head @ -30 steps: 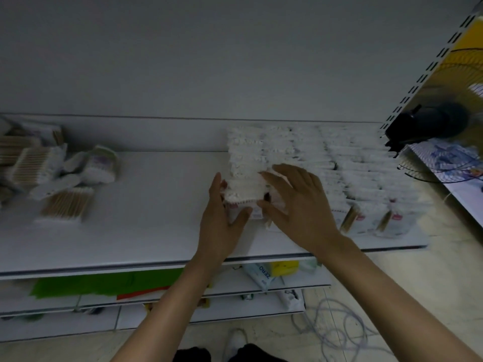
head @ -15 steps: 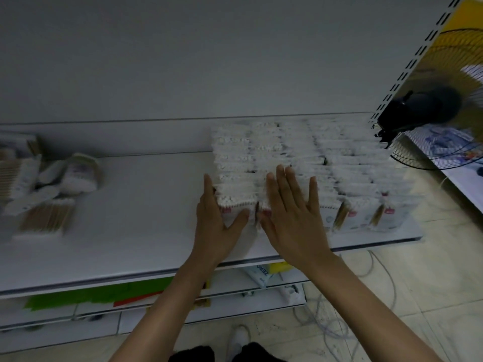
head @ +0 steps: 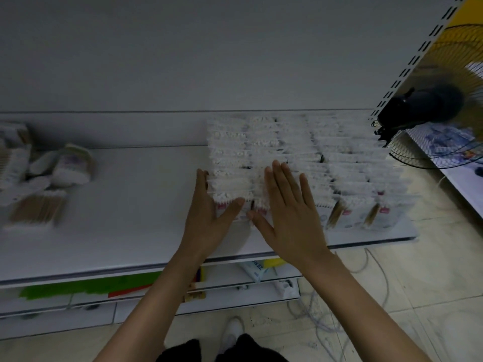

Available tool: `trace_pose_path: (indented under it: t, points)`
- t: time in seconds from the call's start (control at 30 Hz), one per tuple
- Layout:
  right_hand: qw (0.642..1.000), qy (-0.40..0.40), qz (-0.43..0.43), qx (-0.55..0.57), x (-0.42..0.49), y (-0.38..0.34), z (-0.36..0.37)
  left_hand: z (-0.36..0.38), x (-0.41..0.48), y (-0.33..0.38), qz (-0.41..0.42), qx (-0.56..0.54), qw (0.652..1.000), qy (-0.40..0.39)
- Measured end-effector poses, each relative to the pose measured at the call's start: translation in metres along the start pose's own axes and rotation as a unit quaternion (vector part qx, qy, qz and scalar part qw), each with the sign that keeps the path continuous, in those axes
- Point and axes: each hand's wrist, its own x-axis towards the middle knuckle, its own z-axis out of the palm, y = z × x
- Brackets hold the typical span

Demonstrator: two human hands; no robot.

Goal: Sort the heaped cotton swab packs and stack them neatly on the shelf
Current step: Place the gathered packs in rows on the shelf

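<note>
The person is wearing dark trousers (head: 251, 348) and a white shoe (head: 232, 331), both showing at the bottom edge. The left hand (head: 209, 226) and right hand (head: 290, 220) are showing bare, as are both forearms

Dim grey back panel (head: 183, 53), pale tiled floor (head: 431, 283), black fan (head: 423, 105) at right.

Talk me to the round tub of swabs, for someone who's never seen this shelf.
Start at the white shelf, then go to the loose heap of packs at its left end. The tub lies on the heap's right edge, the side facing the neat rows; it alone is rounded, with a purplish label, while its neighbours are flat packs.
</note>
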Motion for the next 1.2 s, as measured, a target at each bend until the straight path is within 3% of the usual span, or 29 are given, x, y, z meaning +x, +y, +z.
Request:
trace_pose_path:
  t: [0.1,0.2,0.33,0.47,0.73,0.97,1.2]
  points:
    - [1.0,0.013,0.012,0.018,0.004,-0.01,-0.009,-0.009,-0.003,0.009,0.001,0.023,1.0,0.016]
    - [0.999,0.035,0.011,0.04,0.01,-0.029,-0.02,-0.029,-0.008,0.014,0.057,0.095,0.993,0.039]
    - [0.998,0.043,0.0,0.05,0.024,-0.071,-0.033,-0.083,-0.016,0.019,0.195,0.262,0.94,0.095]
    - [0.996,0.028,-0.042,0.079,0.04,-0.142,-0.046,-0.168,-0.041,0.021,0.235,0.383,0.883,0.135]
    - [0.967,0.039,-0.183,0.172,0.042,-0.378,-0.074,-0.391,-0.186,-0.007,0.16,0.515,0.797,0.272]
    - [0.941,0.021,-0.233,0.245,0.02,-0.548,-0.078,-0.541,-0.316,-0.048,-0.004,0.511,0.788,0.343]
    - [0.916,-0.033,-0.314,0.247,0.024,-0.671,-0.059,-0.629,-0.352,-0.078,-0.058,0.496,0.793,0.349]
